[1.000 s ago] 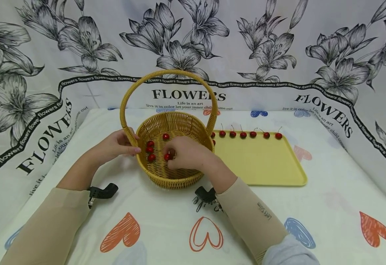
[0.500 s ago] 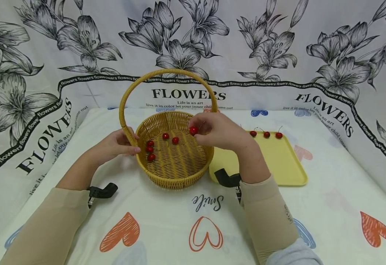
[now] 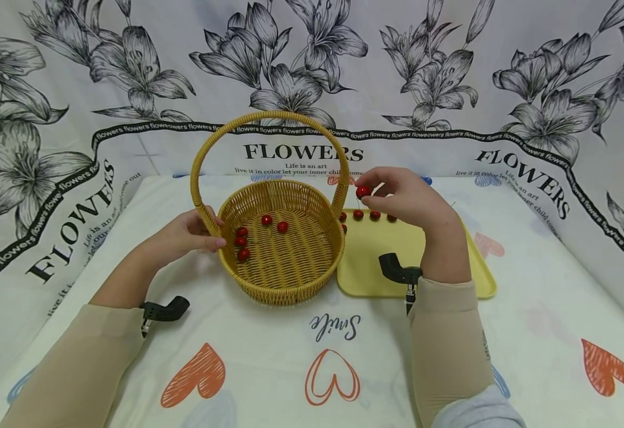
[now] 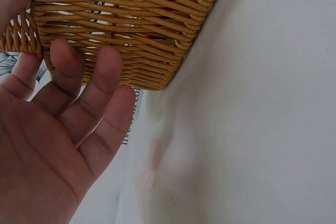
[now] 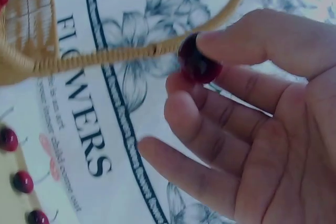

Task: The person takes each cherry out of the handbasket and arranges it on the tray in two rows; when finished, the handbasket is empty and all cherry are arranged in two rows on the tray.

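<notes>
My left hand [image 3: 188, 233] grips the wicker basket [image 3: 285, 295] at its left side, where the handle meets the rim. In the left wrist view, fingers [image 4: 107, 72] curl against the woven wall [image 4: 121, 19]. Between thumb and fingertips, my right hand [image 3: 403, 193] pinches a red cherry [image 3: 363, 192], held in the air over the back left of the yellow tray [image 3: 376, 267]. The right wrist view shows this held cherry [image 5: 198, 60] close up, dark red. Inside the basket lie several cherries [image 3: 241, 242], mostly towards the left.
Along the tray's back edge sits a row of stemmed cherries [image 3: 375, 216], partly hidden by the right hand. The tall basket handle [image 3: 279, 115] arches over the basket. A floral cloth [image 3: 156, 77] hangs behind the heart-printed table cover [image 3: 269, 368].
My right hand has come up out of the basket with a cherry and moved right, over the tray. My left hand keeps its place on the basket.
</notes>
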The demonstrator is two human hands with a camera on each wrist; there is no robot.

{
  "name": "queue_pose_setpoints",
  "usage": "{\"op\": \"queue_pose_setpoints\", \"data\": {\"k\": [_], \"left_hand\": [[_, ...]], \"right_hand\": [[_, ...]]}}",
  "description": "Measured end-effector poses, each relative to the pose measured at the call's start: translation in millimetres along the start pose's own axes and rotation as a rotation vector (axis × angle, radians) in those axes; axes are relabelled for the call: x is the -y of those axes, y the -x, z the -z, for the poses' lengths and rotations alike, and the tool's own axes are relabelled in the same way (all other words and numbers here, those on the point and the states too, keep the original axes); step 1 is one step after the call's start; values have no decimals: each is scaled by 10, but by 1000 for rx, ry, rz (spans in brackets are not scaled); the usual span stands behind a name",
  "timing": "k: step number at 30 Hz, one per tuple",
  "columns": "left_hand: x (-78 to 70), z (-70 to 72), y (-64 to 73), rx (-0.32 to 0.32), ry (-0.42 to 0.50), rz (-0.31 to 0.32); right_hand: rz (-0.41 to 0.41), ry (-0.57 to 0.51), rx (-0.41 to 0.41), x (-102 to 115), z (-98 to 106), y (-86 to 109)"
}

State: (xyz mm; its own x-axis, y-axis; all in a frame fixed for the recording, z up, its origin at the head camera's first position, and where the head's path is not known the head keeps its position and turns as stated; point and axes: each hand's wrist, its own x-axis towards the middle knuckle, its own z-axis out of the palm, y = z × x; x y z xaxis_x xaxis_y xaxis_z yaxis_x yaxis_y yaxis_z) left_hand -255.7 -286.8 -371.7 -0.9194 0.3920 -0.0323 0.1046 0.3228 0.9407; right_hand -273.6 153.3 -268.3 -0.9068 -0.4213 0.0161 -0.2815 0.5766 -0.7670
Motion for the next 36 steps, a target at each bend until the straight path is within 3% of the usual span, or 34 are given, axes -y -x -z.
{"op": "queue_pose_setpoints", "data": {"k": [5,13,17,27,36], "left_hand": [[-2,-4,-1,2,-3,-1],[0,-13,23,-7,-3,12],[-22,-21,31,-16,-1,25],[5,-12,3,-11,-6,20],[1,-9,7,-15,-14,19]], "right_hand": [[-78,22,-33,-180,3,-87],[-168,167,40,-585,-123,-329],[-185,177,69,-720,-236,-402],[-250,228,112,-874,-432,-511],[-257,244,144,-872,-462,-522]]}}
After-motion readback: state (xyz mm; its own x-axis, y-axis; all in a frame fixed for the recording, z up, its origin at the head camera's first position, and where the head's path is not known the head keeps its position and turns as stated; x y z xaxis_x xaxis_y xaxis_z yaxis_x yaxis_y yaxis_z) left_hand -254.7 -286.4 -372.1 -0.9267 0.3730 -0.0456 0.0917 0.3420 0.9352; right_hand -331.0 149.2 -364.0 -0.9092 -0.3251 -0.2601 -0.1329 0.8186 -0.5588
